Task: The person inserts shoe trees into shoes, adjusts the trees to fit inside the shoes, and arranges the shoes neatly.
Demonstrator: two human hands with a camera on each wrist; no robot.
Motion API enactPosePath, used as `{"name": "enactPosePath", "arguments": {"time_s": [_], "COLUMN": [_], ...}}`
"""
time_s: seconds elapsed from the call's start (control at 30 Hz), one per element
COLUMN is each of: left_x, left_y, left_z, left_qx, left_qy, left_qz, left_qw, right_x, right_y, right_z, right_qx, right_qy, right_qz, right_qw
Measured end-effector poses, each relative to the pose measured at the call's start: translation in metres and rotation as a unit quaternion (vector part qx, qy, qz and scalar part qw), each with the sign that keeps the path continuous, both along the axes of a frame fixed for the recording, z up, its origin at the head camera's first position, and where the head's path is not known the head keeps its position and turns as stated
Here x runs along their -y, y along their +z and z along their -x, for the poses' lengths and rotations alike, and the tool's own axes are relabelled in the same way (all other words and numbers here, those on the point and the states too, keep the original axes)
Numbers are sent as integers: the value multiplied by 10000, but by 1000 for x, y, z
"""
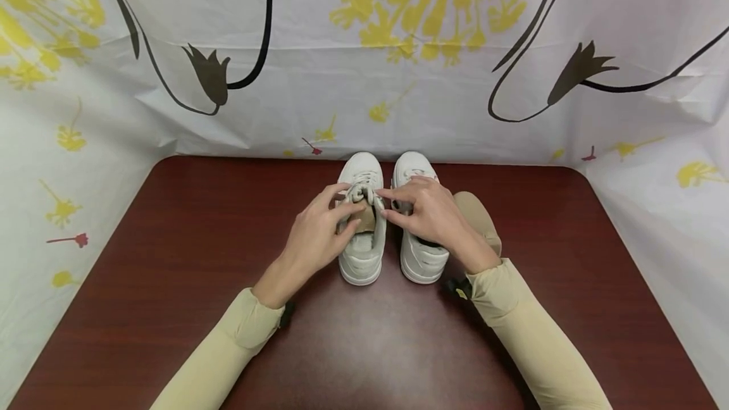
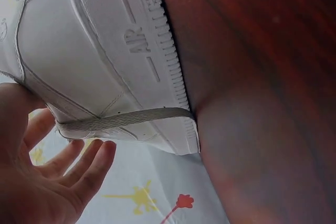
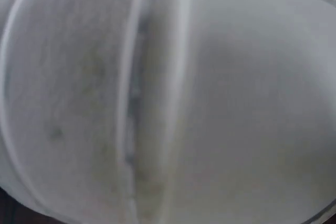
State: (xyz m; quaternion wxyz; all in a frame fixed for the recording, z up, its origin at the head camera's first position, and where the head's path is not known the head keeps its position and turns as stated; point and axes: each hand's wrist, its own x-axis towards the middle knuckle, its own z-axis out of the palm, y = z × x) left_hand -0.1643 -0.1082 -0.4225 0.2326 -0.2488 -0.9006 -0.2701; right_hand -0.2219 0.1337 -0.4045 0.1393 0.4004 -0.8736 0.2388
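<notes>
pale sleeves [image 1: 207,359] lie heel-side of the left shoe [image 1: 364,245], whose long axis runs away between the left hand [image 1: 312,233] and right hand [image 1: 431,209], both equally near its laces [image 1: 359,192]; whether either hand pinches them, i cannot tell.

The table [image 1: 228,226] is dark reddish-brown with streaky grain. Near its far edge, the left shoe [image 1: 361,274] is white, with pale grey laces [image 2: 136,117] and tan inside; the right shoe [image 1: 421,266] is also white, the rounded thing [image 1: 478,217] beside it tan. Across the near edge lie pale yellow sleeves [image 1: 547,340]. Past the far edge, a white sheet [image 1: 319,87] bears yellow bursts, dark-brown tulips, small red flowers.
</notes>
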Motion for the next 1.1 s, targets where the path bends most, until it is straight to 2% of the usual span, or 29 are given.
{"name": "enactPosePath", "arguments": {"time_s": [0.27,0.57,0.87,1.0,1.1], "left_x": [6,12,11,8,4], "left_y": [2,6,6,6,7], "left_z": [1,10,13,15,16], "left_qx": [-13,-115,-64,-51,26], "left_qy": [-184,-710,-854,-1043,-1106], "left_qz": [-153,-352,-414,-419,-299], "left_qw": [9997,9968,9955,9936,9934], "right_x": [-1,-8,-11,-15,-20], "right_y": [5,9,5,7,9], "right_z": [1,6,6,5,4], "right_qx": [-35,-160,4,99,228], "right_qy": [196,216,249,206,5], "right_qz": [94,193,318,173,-115], "right_qw": [9998,9995,9992,9996,9997]}}
